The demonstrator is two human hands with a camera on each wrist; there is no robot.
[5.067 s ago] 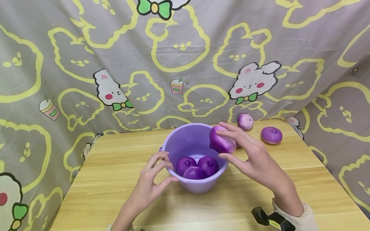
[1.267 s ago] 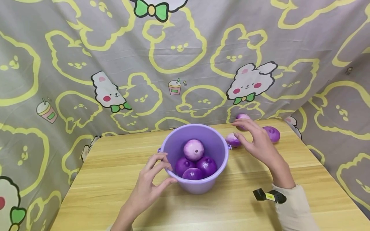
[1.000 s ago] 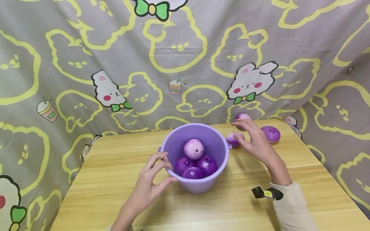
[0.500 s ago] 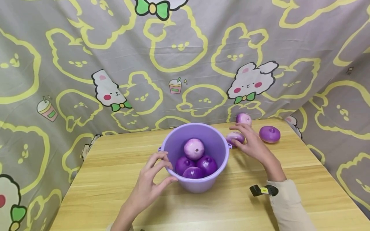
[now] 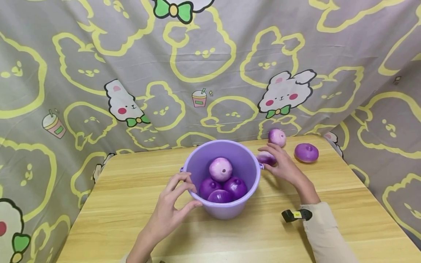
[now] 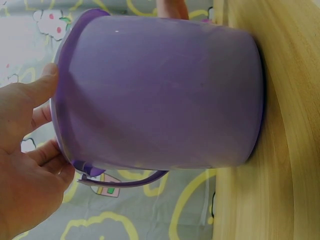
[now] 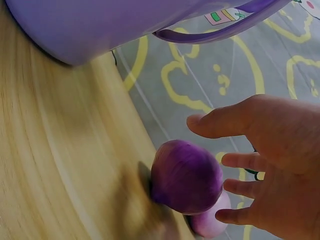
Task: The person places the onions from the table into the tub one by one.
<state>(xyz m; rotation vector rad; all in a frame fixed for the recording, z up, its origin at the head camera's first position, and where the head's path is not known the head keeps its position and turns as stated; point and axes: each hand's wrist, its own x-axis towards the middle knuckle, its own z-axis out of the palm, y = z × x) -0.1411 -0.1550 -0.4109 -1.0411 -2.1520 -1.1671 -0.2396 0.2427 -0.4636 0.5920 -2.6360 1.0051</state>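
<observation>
A lilac bucket (image 5: 225,212) stands upright on the table, with several purple onions inside; a paler onion (image 5: 220,170) lies on top of the darker ones. My left hand (image 5: 167,206) holds the bucket's rim at its left side, thumb and fingers at the edge in the left wrist view. Just right of the bucket, my right hand (image 5: 284,166) is over an onion (image 5: 265,158), partly hidden by it in the head view. In the right wrist view the thumb stands apart from this onion (image 7: 185,175), and the fingertips are close to its side; contact is unclear.
A pale onion (image 5: 277,137) lies at the table's back edge, and a flatter purple onion (image 5: 306,152) lies farther right. A patterned grey curtain (image 5: 204,65) hangs behind the wooden table (image 5: 131,193). The bucket's handle (image 6: 130,182) hangs at its far side.
The onion held by my right hand earlier is now in the bucket. That hand has since moved down and left over the nearest onion on the table. My left hand stays at the rim.
</observation>
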